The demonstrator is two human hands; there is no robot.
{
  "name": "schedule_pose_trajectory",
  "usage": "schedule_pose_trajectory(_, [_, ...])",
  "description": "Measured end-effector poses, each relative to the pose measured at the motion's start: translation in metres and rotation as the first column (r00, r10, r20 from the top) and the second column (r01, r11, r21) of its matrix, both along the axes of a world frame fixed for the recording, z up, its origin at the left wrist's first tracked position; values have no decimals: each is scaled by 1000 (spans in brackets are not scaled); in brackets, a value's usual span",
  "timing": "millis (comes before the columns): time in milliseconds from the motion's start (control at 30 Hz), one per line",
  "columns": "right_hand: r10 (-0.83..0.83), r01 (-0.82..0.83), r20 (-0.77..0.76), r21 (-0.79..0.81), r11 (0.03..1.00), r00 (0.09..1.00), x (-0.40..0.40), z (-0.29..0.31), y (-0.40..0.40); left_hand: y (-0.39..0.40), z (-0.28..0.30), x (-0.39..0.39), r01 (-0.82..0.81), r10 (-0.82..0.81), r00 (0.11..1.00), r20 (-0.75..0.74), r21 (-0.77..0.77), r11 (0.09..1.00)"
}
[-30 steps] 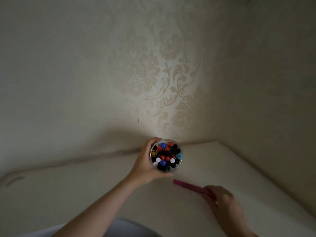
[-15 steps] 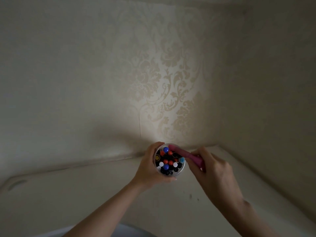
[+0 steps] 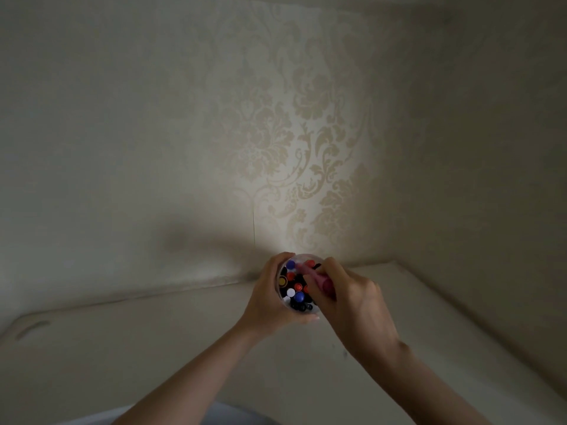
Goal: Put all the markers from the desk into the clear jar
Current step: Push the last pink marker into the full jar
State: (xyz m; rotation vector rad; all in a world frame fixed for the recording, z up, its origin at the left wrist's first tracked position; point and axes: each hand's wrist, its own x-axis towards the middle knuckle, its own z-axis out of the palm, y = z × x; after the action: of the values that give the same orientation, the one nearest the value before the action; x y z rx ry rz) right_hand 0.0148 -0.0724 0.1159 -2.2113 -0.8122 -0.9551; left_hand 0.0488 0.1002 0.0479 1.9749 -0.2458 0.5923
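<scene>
The clear jar [image 3: 283,297] stands near the desk's back edge, packed with several markers whose coloured caps [image 3: 297,294] face up. My left hand [image 3: 267,299] wraps round the jar's left side. A pink marker [image 3: 316,276] lies slanted over the jar's mouth, its far tip among the caps. My right hand [image 3: 352,299] grips its near end and covers the jar's right rim.
The pale desk [image 3: 153,348] fits into a room corner, with patterned wallpaper [image 3: 306,148] right behind the jar and a plain wall [image 3: 491,179] close on the right. A dark mark [image 3: 32,328] shows at the desk's far left.
My right hand lifted the pink marker off the desk, carried it up to the jar, and now holds it tipped over the mouth. My left hand stayed on the jar.
</scene>
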Motion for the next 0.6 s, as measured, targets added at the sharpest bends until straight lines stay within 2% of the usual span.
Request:
schedule_pose_trajectory(67, [-4, 7, -51, 59, 998, 999, 4, -3, -6, 2, -2, 2, 3, -3, 1000, 0, -3, 1000])
schedule_pose_trajectory(167, [-118, 118, 10, 4, 993, 993, 13, -4, -13, 1, 0, 0, 27, -27, 999, -21, 10, 1000])
schedule_pose_trajectory(233, [-138, 139, 21, -28, 990, 990, 17, -5, -10, -2, 0, -2, 45, -44, 998, -35, 42, 998])
schedule_pose_trajectory(333, [-127, 120, -73, -90, 989, 989, 26, -3, 2, -7, -1, 0, 57, -54, 998, -38, 67, 996])
schedule_pose_trajectory(400, [-68, 60, -148, -58, 997, 987, 33, -2, 6, -7, 0, 1, 48, -46, 998, -33, 71, 996])
schedule_pose_trajectory(467, [-19, 16, -162, -16, 1000, 987, 33, -4, 8, -6, 1, 2, 35, -34, 999, -28, 58, 998])
schedule_pose_trajectory(600, [-145, 146, -101, -4, 989, 984, 31, -7, 5, -3, 0, 2, 31, -30, 999, -27, 33, 999])
